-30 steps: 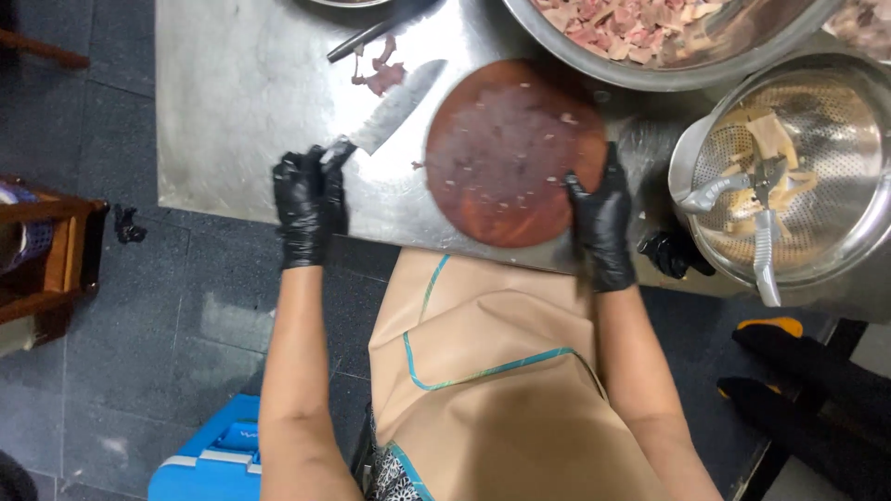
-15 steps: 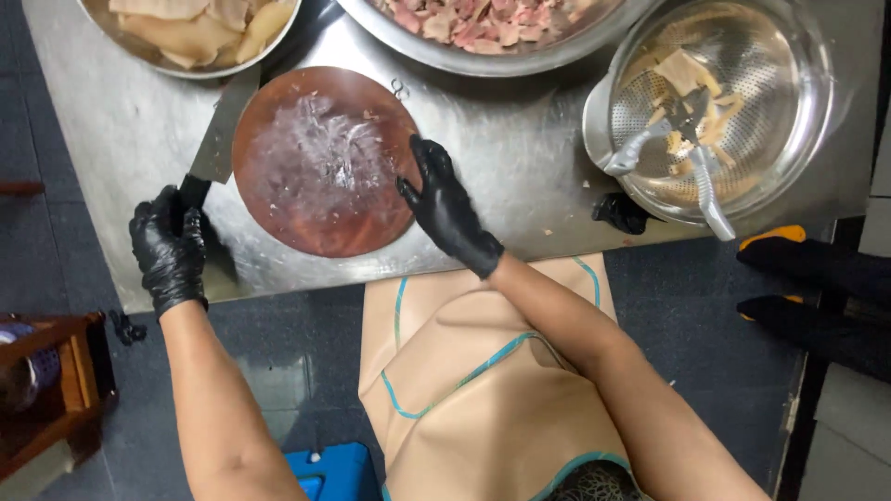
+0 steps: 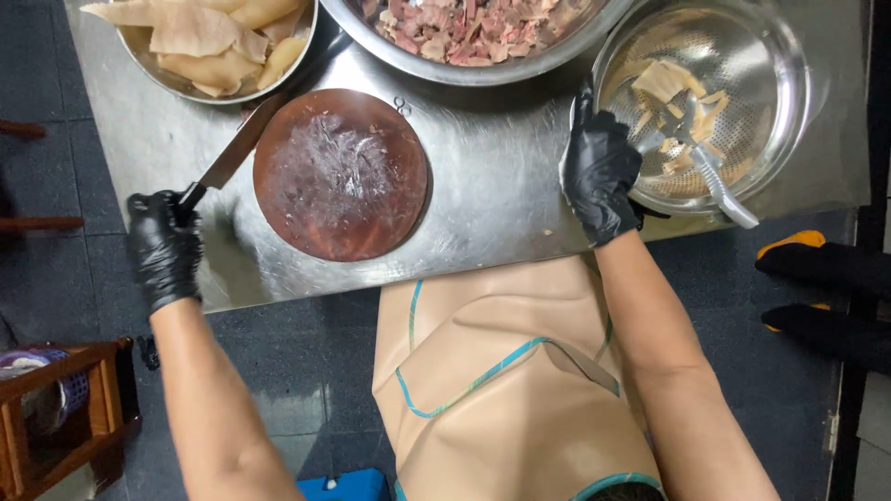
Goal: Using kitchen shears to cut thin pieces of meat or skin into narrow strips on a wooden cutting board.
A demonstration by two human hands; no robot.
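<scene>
Both my hands wear black gloves. My left hand (image 3: 164, 246) grips the black handle of a knife (image 3: 232, 158) whose blade points up and right across the steel table. A round brown cutting board (image 3: 341, 173), smeared with residue, lies to the right of the knife. My right hand (image 3: 600, 169) rests on the near left rim of a metal colander bowl (image 3: 770, 56) that holds pale tripe-like pieces and metal tongs (image 3: 719, 181).
A metal bowl of pale flat pieces (image 3: 209, 42) stands at the back left. A large bowl of chopped pinkish meat (image 3: 483, 28) sits at the back centre. The steel table (image 3: 492, 195) ends near my apron. A wooden stool (image 3: 56, 417) stands lower left; someone's feet (image 3: 817, 288) are at right.
My right hand left the cutting board and moved right to the colander's rim. My left hand still holds the knife. The view shifted, so the table appears further left.
</scene>
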